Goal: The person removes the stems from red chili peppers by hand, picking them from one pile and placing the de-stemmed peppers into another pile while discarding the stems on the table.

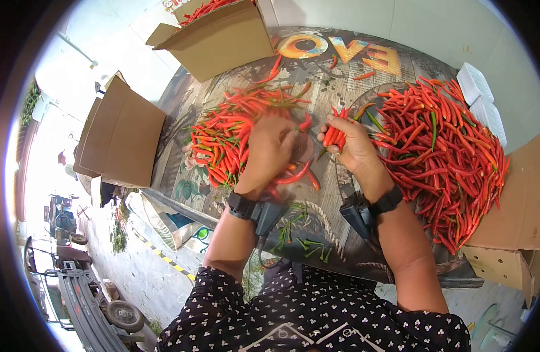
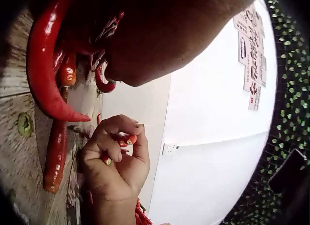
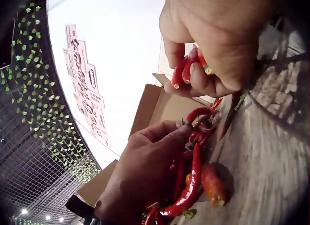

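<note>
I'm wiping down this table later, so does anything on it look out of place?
Two chillies lie by the lettering, apart from both heaps, so they look stray. Loose green stems are scattered near the table's front edge, perhaps trimmings. Nothing looks clearly damaged.

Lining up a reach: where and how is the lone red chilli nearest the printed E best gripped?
I'd pinch the lone red chilli mid-body from above, closing across its near and far sides: it is slim, lies crosswise, and nothing crowds it.
</note>
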`<action>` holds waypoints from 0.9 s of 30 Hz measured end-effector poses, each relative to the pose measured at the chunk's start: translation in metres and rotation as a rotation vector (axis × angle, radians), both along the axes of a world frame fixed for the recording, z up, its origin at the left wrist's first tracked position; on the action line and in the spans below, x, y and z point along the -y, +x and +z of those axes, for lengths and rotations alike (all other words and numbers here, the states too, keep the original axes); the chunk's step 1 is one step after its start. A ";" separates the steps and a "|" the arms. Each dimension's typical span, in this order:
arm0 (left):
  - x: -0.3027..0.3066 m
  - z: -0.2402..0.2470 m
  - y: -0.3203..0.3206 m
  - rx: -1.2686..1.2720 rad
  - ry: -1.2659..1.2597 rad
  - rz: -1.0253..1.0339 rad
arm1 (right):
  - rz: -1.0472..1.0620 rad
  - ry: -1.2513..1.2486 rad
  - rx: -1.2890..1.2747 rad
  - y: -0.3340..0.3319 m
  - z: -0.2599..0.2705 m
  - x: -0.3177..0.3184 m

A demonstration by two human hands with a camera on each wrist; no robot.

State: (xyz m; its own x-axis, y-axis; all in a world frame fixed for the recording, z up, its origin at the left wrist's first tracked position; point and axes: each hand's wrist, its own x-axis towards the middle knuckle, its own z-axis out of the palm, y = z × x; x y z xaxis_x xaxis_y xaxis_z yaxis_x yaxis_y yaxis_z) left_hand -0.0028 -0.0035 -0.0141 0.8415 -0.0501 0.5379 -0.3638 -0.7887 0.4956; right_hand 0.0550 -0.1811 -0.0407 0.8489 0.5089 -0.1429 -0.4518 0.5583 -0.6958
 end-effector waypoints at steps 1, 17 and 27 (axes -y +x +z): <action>0.001 0.001 0.000 0.000 0.001 0.000 | 0.000 0.001 0.000 -0.001 0.001 -0.001; 0.009 0.009 -0.005 -0.034 -0.255 -0.159 | 0.006 -0.019 -0.046 0.000 0.000 -0.002; 0.008 0.005 -0.003 -0.003 -0.262 -0.191 | 0.022 0.002 -0.066 -0.004 0.006 -0.003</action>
